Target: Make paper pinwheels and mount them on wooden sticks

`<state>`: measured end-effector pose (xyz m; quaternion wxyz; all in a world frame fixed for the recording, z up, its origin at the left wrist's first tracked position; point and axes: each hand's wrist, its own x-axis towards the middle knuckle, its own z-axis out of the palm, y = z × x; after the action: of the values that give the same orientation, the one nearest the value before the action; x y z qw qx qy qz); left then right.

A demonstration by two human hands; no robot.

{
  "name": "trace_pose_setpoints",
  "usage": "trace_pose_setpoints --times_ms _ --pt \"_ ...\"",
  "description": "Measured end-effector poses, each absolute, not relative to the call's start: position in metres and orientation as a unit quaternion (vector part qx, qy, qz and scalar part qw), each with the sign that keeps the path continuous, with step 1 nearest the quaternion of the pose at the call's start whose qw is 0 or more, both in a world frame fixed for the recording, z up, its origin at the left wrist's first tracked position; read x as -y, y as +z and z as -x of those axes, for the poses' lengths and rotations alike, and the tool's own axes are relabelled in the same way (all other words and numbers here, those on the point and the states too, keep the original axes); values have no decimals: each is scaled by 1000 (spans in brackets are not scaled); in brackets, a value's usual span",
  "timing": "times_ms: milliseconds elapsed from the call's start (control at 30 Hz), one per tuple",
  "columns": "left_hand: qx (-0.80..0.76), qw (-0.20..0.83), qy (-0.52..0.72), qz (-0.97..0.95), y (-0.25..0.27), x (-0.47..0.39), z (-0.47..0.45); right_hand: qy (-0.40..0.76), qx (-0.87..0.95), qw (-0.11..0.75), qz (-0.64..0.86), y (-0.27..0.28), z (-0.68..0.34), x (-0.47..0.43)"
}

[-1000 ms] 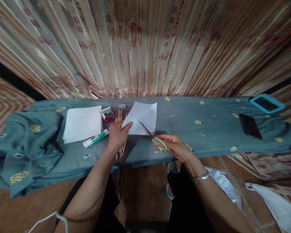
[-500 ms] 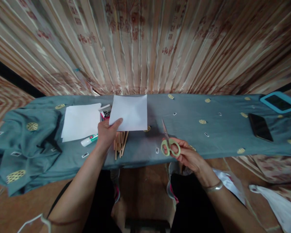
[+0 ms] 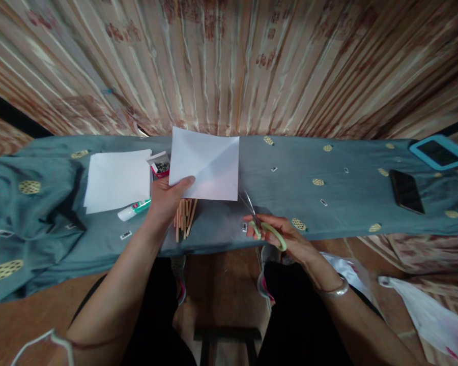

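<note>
Surface (image 3: 351, 208), long and narrow, under a grey-green cloth with yellow motifs, bunched at the left end; pleated, patterned curtain (image 3: 229, 66) along the far side. Left part: stack of white paper (image 3: 116, 183), edges slightly uneven; beside it, small red-and-white box (image 3: 160, 166), open, with small dark contents too fine to identify; in front of these, glue stick (image 3: 130, 212), white and green, lying on its side, inner end hidden by the left hand (image 3: 164, 199). Next, bundle of wooden sticks (image 3: 183, 218), loosely parallel, near ends exposed, far ends covered by the sheet and hand above them. Far right: dark phone (image 3: 406, 190), lying flat, and blue-framed tablet (image 3: 440, 152) just beyond it, both well apart from the hands. Below: dark stool (image 3: 227, 334) between the knees; white bag (image 3: 427, 310) on the floor to the right. White sheet (image 3: 209, 162), one, with a faint diagonal crease: between the hands, over the sticks, its near left corner in the left grip, thumb on top, fingers underneath out of sight. Scissors (image 3: 278, 238), one pair, pale green handles: in the right hand (image 3: 292, 241), fingers curled about the loops, blades parted and pointing at the sheet's near right corner; contact between tips and paper cannot be told.
</note>
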<state>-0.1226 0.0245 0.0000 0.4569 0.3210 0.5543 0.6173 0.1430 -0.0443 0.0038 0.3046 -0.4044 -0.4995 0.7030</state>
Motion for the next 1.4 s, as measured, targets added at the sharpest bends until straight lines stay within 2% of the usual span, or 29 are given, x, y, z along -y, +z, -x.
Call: trace_pose_setpoints --times_ms 333,733,1400 --pt "-553 462 587 -369 -8 -24 110 692 508 278 431 0 -144 44" --pt "-577 479 552 -365 -1 -21 102 684 505 295 437 1 -143 44" --pt "-558 487 561 -371 -5 -21 107 713 462 279 447 -3 -144 43"
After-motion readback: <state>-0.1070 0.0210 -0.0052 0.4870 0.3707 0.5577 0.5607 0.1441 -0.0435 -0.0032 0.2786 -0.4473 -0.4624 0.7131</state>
